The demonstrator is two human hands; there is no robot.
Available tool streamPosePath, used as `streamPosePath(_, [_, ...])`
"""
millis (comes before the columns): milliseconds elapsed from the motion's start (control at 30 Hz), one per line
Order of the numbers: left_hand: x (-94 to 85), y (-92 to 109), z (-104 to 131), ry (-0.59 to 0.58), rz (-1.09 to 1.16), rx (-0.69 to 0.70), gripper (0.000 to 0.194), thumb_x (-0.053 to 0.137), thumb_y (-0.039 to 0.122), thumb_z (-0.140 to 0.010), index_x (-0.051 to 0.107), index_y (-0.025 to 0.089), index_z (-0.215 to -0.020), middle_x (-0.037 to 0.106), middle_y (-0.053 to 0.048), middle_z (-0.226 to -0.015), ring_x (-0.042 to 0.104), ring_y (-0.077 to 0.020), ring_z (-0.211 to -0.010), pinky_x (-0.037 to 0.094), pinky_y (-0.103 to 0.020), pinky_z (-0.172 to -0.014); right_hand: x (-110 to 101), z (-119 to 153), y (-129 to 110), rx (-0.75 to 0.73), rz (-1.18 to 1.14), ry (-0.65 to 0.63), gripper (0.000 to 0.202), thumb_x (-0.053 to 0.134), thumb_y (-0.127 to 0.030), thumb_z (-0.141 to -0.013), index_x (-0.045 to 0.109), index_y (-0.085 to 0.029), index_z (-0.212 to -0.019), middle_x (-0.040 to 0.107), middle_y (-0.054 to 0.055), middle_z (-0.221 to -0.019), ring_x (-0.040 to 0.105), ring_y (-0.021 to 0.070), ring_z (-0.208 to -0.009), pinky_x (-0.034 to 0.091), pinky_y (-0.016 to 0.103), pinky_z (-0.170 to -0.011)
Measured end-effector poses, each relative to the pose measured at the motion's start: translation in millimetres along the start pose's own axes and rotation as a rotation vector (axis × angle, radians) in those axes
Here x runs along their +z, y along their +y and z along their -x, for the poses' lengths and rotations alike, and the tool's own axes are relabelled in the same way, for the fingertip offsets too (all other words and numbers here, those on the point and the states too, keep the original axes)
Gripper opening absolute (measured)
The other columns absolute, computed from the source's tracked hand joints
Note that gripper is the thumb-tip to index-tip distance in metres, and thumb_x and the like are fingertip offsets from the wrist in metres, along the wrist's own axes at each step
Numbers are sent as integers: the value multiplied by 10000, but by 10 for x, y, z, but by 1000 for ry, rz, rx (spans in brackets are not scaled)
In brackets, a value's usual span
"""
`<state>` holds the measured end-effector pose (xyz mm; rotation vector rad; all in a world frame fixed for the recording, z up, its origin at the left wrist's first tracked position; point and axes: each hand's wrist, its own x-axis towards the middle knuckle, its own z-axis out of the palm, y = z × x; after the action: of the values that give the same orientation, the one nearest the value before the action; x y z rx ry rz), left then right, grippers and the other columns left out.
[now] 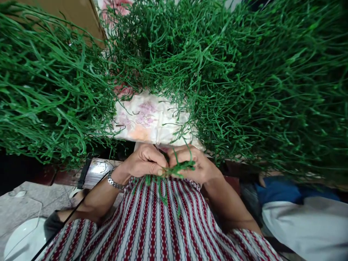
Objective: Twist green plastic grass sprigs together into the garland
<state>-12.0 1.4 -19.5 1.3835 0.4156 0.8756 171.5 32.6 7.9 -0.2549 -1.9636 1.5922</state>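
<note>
Both of my hands meet just past the table's near edge, over the striped clothing. My left hand (pixel 148 161), with a metal watch band on the wrist, pinches green stems (pixel 181 166) between thumb and finger. The fingers of my right hand (pixel 193 163) are curled round the same small bunch. Some stem ends hang below the hands, and a few stick up past the right fingers. Beyond the hands lies a pale flowered cloth (pixel 144 116) with a few loose stems on it.
Large heaps of green stems spread over the left (pixel 49 90) and the right (pixel 258 83). A cardboard box (pixel 73 14) stands at the back left. Another person's blue and pale clothing (pixel 307 217) is at the right. A white round object (pixel 25 241) is on the floor, lower left.
</note>
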Motion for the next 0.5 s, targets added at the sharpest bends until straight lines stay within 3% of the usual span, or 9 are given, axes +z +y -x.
streamPosePath(133, [42,-40,3,33,105,-38,274,620,383,-752,664,164,-593,486,-6,-431,392,-96,-386,294,-251,-403,98,26,101,78,-257,66,310,590,-415,-793,568,-160,-617,557,12,-591,520,95,-558,439,230,-538])
streamPosePath(300, [70,-81,-9,-57,158,-60,234,643,341,-736,646,179,-567,452,12,-412,356,-80,-361,271,-250,-391,145,38,194,71,-309,20,299,635,-421,-742,581,-164,-599,588,19,-575,558,98,-556,475,236,-566])
streamPosePath(400, [17,-81,10,-77,262,2,269,635,341,-735,626,181,-519,448,17,-370,357,-72,-318,276,-233,-363,75,55,209,35,-408,18,394,602,-480,-743,530,-180,-497,491,-24,-435,491,72,-436,452,211,-482])
streamPosePath(467, [-37,-40,30,4,346,75,296,631,353,-731,621,178,-493,438,22,-335,344,-62,-285,289,-213,-347,-16,89,184,-54,-498,130,416,591,-458,-755,490,-190,-454,368,-63,-376,371,49,-348,389,187,-396])
streamPosePath(500, [-62,-9,37,98,352,82,288,639,354,-724,630,173,-500,450,21,-337,353,-60,-286,301,-203,-348,-66,109,161,-98,-502,226,388,600,-419,-759,499,-190,-463,343,-69,-386,334,46,-341,360,185,-376])
